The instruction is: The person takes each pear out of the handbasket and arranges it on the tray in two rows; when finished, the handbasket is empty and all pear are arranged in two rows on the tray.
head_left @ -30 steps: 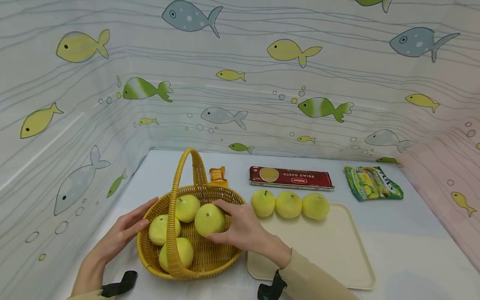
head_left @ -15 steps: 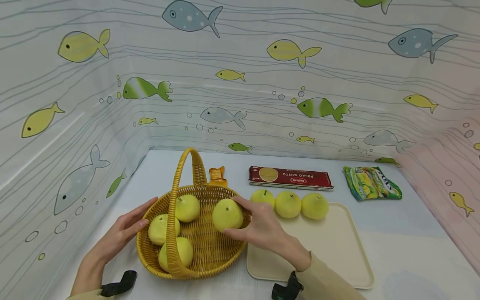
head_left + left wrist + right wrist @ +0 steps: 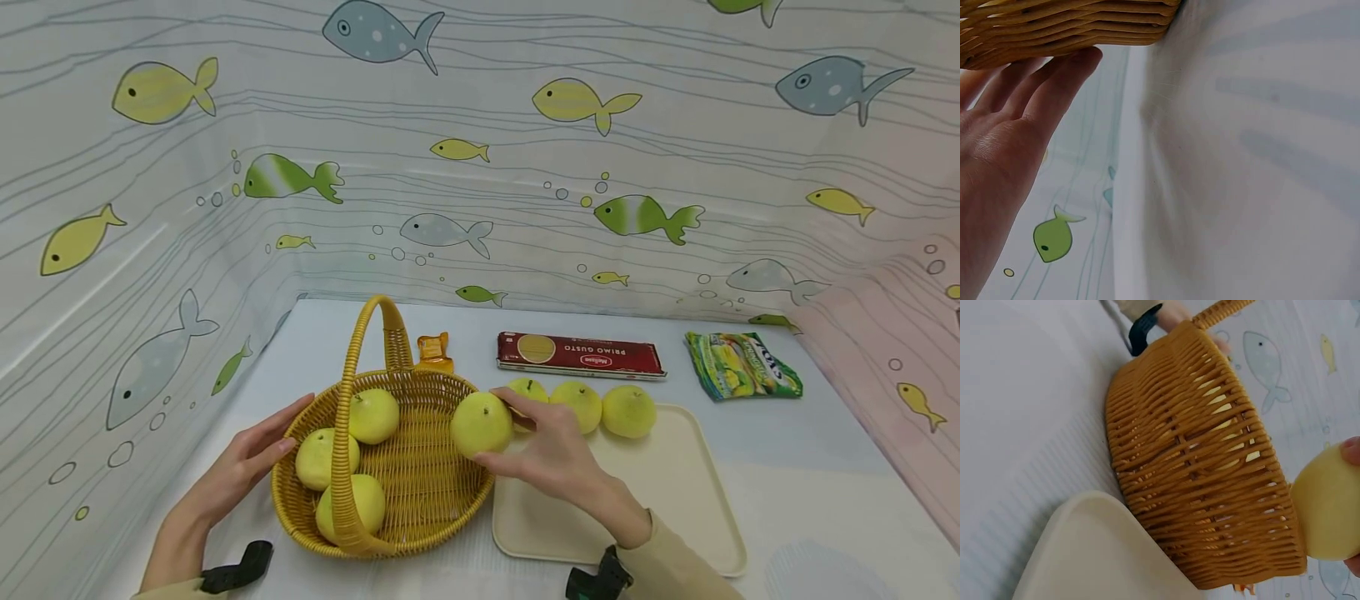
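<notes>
A wicker basket (image 3: pixel 416 500) with a tall arched handle holds three round yellow-green fruits (image 3: pixel 375 416) on its left side. My right hand (image 3: pixel 558 454) grips another such fruit (image 3: pixel 482 425) between thumb and fingers, over the basket's right rim. In the right wrist view that held fruit (image 3: pixel 1327 506) is beside the top edge of the woven wall. My left hand (image 3: pixel 238 462) rests against the basket's left outer side, thumb near the rim. The left wrist view has its extended fingers (image 3: pixel 1054 94) touching the wicker. Three similar fruits (image 3: pixel 630 412) stand in a row along the cream tray's (image 3: pixel 637 508) far edge.
Behind the basket lies a small orange packet (image 3: pixel 434 353). A dark red biscuit box (image 3: pixel 581 355) sits beyond the fruit row, and a green and yellow snack bag (image 3: pixel 742 367) is at the back right. Fish-printed curtains (image 3: pixel 510 192) surround the table.
My right hand has carried the fruit rightward, from inside the basket to over its right rim, now overlapping the leftmost tray fruit. My left hand has stayed at the basket's side.
</notes>
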Action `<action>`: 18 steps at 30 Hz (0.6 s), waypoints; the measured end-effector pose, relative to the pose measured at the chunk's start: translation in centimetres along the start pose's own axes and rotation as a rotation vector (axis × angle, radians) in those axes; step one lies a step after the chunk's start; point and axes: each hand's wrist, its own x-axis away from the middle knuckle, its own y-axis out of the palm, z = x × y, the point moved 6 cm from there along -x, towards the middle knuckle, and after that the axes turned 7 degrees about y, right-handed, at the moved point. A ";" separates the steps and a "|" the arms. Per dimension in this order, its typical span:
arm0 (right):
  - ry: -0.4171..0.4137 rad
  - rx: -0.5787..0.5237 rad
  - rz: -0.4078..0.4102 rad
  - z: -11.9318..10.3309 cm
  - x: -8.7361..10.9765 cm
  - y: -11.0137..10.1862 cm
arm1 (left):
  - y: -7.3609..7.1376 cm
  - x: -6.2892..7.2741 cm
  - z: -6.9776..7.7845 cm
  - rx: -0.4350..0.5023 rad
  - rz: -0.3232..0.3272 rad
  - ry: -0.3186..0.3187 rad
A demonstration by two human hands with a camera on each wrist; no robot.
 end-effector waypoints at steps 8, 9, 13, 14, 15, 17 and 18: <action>0.021 0.044 0.041 0.5 0.6 -1.5 | 0.0 0.0 0.0 -0.010 0.006 -0.018; 0.032 0.044 0.042 0.6 0.7 -1.6 | 0.0 0.0 0.0 -0.012 0.008 -0.020; 0.069 0.045 0.049 1.0 1.0 -2.3 | 0.0 0.0 0.0 -0.013 0.009 -0.025; 0.073 0.057 0.055 1.1 1.1 -2.5 | 0.0 0.0 0.0 -0.012 0.008 -0.025; 0.076 0.065 0.060 1.2 1.3 -2.7 | 0.0 0.0 0.0 -0.011 0.007 -0.024; 0.080 0.078 0.071 1.5 1.5 -3.0 | 0.0 0.0 -0.1 -0.007 0.006 -0.025; 0.084 0.079 0.073 1.6 1.6 -3.2 | 0.0 0.0 -0.1 -0.007 0.005 -0.023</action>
